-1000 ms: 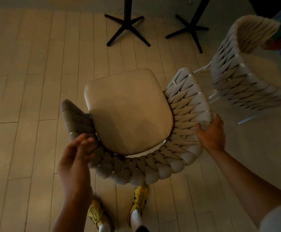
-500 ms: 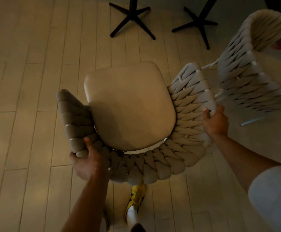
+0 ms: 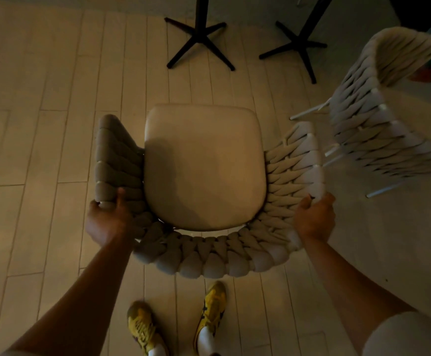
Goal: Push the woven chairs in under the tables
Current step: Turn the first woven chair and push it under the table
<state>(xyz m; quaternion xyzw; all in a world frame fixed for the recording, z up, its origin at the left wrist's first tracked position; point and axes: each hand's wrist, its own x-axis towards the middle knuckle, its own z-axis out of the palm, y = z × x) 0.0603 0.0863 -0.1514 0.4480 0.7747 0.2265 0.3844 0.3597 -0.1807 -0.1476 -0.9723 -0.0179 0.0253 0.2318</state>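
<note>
A woven chair [image 3: 204,165] with a pale cushioned seat stands right below me, its open front facing the table bases. My left hand [image 3: 107,222] grips the chair's left woven arm, thumb on top. My right hand [image 3: 314,218] grips the top edge of its right woven arm. A second woven chair [image 3: 378,119] stands to the right, seen from its back and side. Two black cross-shaped table bases [image 3: 200,38] [image 3: 300,43] rise ahead of the chair; the tabletops are out of view.
Pale floorboards [image 3: 42,124] stretch to the left and ahead. My yellow shoes [image 3: 175,322] stand just behind the chair's back. The second chair's thin white legs [image 3: 309,113] reach close to the held chair's right arm.
My left hand came down from mid-air and took hold of the left arm. The chair has turned from an angled position to face the table bases squarely.
</note>
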